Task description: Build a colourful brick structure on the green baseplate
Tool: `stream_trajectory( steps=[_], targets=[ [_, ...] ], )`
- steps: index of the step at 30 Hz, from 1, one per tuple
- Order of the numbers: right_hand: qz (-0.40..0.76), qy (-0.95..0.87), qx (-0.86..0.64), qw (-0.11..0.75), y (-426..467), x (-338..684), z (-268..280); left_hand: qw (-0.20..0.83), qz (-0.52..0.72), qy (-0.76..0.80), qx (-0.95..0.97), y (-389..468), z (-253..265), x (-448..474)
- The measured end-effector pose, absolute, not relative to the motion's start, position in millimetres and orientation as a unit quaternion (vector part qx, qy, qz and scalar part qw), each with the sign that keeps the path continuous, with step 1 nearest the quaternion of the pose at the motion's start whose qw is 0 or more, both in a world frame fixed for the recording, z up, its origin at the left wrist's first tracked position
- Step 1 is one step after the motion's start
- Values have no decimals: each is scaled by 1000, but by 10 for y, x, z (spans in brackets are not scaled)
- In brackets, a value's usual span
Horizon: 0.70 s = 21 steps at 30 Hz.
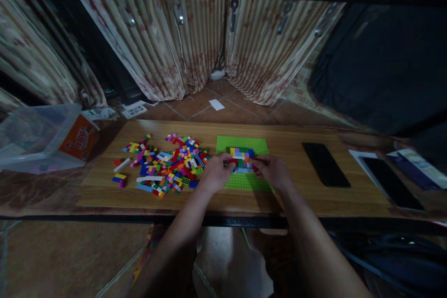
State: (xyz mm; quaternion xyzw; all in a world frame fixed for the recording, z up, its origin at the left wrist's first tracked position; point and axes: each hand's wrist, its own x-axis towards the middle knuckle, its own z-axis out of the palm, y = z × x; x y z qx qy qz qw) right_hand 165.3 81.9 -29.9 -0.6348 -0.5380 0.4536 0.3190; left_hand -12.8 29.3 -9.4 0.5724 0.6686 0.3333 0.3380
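Note:
A small build of multicoloured toy bricks (241, 153) sits on a bright green studded baseplate (240, 141). Pressed to its left side is my left hand (218, 172), thumb and fingers closed, with a bit of red showing at the fingertips. From the right, my right hand (275, 172) grips the opposite side with pinched fingers, red also visible there. My fingers hide the build's side edges. To the left of my left hand spreads a loose pile of bricks (174, 160) in many colours.
All this lies on a wooden board (293, 200). A black phone (326, 164) rests to the right, with another dark flat device (393, 183) and papers beyond. At far left stands a clear plastic bin (38, 135) with an orange label. Curtains (199, 46) hang behind.

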Motion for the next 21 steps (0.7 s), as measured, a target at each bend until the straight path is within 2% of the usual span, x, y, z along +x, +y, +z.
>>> stream_trajectory(
  steps=[21],
  targets=[
    [465, -523, -630, 337, 825, 1637, -316, 327, 328, 681, 568, 277, -89, -90]
  ],
)
